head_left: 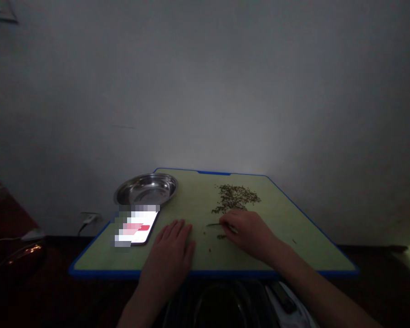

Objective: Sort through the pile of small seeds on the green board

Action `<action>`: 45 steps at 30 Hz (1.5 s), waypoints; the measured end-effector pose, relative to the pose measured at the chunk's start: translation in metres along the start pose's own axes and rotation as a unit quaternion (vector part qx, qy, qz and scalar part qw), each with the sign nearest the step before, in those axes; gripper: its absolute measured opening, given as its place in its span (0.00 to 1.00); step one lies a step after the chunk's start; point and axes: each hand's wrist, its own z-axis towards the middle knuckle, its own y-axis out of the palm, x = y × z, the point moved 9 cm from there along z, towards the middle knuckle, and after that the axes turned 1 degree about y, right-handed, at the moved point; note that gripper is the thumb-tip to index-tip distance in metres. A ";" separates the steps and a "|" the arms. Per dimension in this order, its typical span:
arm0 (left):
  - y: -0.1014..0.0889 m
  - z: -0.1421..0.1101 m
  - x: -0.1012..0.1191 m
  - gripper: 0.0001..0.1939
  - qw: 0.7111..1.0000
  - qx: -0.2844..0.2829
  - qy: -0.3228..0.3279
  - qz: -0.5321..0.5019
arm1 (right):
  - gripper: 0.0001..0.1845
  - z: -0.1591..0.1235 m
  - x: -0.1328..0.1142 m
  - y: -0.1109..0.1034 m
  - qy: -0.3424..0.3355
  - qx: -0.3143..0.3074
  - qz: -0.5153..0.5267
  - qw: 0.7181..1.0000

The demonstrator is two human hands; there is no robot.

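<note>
At the left of the pale green, blue-edged rectangular table point(194, 196) sits a wide, shiny round metal bowl point(157, 183), with a lit phone point(143, 231), partly pixelated, lying just in front of it. Next comes the left hand point(171, 241), palm down on the table, its fingers slightly fanned and the thumb set apart, holding nothing. That flat rest looks a sound brace, provided it stays clear of the loose pieces.

Right of it lie a couple of stray bits, then a thin, dark, stick-like tool point(213, 224) pointing left from the right hand point(244, 230), whose thumb and fingers pinch it. Whether its tip touches the table I cannot tell. A light pinch and a low angle should serve best here; short, gentle strokes would scatter less.

A small dark clump point(221, 237) lies near the fingertips; the main spread of small, brown, seed-like grains point(237, 195) lies beyond the hand, so the wrist is better lifted than dragged. Farther right rests one reddish-brown sliver point(294, 241).
</note>
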 end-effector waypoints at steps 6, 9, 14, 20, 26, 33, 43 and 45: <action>-0.006 -0.001 -0.008 0.21 0.998 0.058 -0.005 -0.037 | 0.08 0.014 -0.023 0.006 -0.061 0.016 -0.015 0.998; -0.007 -0.001 -0.012 0.23 0.996 0.065 -0.017 -0.060 | 0.07 0.013 -0.031 0.015 -0.097 -0.001 -0.022 0.995; -0.006 -0.001 -0.013 0.22 0.995 0.057 -0.031 -0.075 | 0.08 -0.009 -0.020 0.016 -0.124 -0.016 -0.006 0.992; -0.006 0.000 -0.010 0.21 0.996 0.056 -0.026 -0.060 | 0.11 -0.027 0.001 -0.001 -0.096 -0.013 0.003 0.995; -0.005 0.001 -0.011 0.21 0.997 0.048 -0.030 -0.057 | 0.11 -0.015 0.030 -0.028 -0.007 0.036 0.045 0.998; -0.007 0.001 -0.010 0.21 0.997 0.052 -0.027 -0.052 | 0.13 -0.003 0.083 -0.002 0.109 -0.008 0.193 0.975; -0.004 0.000 -0.011 0.21 0.998 0.045 -0.026 -0.042 | 0.14 0.004 0.114 0.021 0.194 0.019 0.222 0.955; -0.003 0.000 -0.011 0.21 0.998 0.039 -0.025 -0.042 | 0.14 0.005 0.108 0.026 0.185 0.008 0.219 0.958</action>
